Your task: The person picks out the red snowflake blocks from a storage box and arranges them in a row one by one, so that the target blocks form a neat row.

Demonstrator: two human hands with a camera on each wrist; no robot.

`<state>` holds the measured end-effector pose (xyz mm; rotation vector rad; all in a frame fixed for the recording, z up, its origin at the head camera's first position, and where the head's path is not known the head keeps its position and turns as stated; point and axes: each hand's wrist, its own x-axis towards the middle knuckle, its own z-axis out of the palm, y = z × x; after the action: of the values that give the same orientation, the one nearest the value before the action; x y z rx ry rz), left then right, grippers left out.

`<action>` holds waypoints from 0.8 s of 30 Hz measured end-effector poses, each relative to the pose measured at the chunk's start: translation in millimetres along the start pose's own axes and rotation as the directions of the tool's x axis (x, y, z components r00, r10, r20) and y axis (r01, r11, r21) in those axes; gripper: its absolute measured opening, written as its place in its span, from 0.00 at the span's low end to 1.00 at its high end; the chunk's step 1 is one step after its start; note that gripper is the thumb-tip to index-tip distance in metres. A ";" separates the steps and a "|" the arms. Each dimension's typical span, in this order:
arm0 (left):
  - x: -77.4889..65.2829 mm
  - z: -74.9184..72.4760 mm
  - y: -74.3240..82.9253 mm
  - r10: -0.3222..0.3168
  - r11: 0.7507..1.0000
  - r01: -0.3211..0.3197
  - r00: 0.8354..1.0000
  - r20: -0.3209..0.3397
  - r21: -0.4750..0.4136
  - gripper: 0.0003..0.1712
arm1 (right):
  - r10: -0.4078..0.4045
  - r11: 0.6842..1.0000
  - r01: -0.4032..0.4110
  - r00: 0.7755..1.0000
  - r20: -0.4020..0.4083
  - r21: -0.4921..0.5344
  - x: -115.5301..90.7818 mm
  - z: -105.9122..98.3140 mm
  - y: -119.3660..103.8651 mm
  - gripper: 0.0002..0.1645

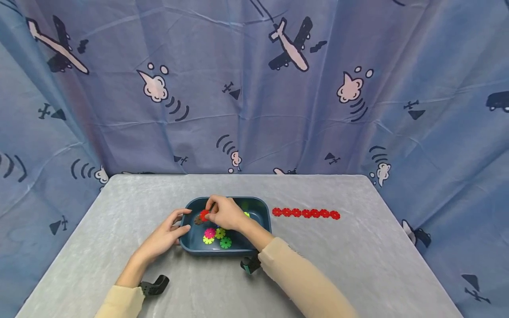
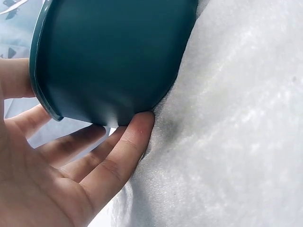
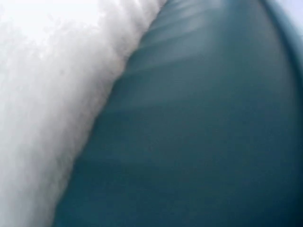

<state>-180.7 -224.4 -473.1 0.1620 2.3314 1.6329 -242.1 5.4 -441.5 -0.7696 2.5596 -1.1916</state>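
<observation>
My left hand (image 1: 164, 236) grips the left end of a dark teal plastic tray (image 1: 222, 253), thumb and forefinger over the rim. In the left wrist view, the other fingers (image 2: 135, 137) lie along the outer wall of the tray (image 2: 113, 61). Reaching in over the front wall, my right hand (image 1: 227, 214) pinches a red notched disc (image 1: 204, 215) near the tray's left side. A brown disc (image 1: 197, 220) lies just beside it. The right wrist view has only the tray's outer wall (image 3: 199, 123) and table cloth; that hand is out of its sight.
Pink (image 1: 209, 233), yellow and green discs (image 1: 225, 242) lie inside the tray. Right of it, several red discs (image 1: 306, 213) form a straight row on the pale cloth-covered table (image 1: 338, 260). A blue printed curtain (image 1: 246, 88) hangs behind and at both sides.
</observation>
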 end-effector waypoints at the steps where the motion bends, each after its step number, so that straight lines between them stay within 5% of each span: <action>1: -0.2 0.1 0.0 -0.001 1.000 0.001 1.000 -0.002 0.001 0.30 | -0.008 1.000 0.008 1.000 -0.003 0.007 -1.9 -2.8 -0.7 0.08; 24: -1.5 1.6 0.6 0.012 1.000 -0.012 1.000 -0.011 -0.001 0.31 | -0.042 0.998 0.045 0.996 -0.077 0.033 -70.1 -85.0 16.8 0.08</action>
<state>-178.9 -223.1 -472.8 0.1678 2.3427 1.6448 -223.3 107.5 -400.9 -0.7905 2.5885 -1.2994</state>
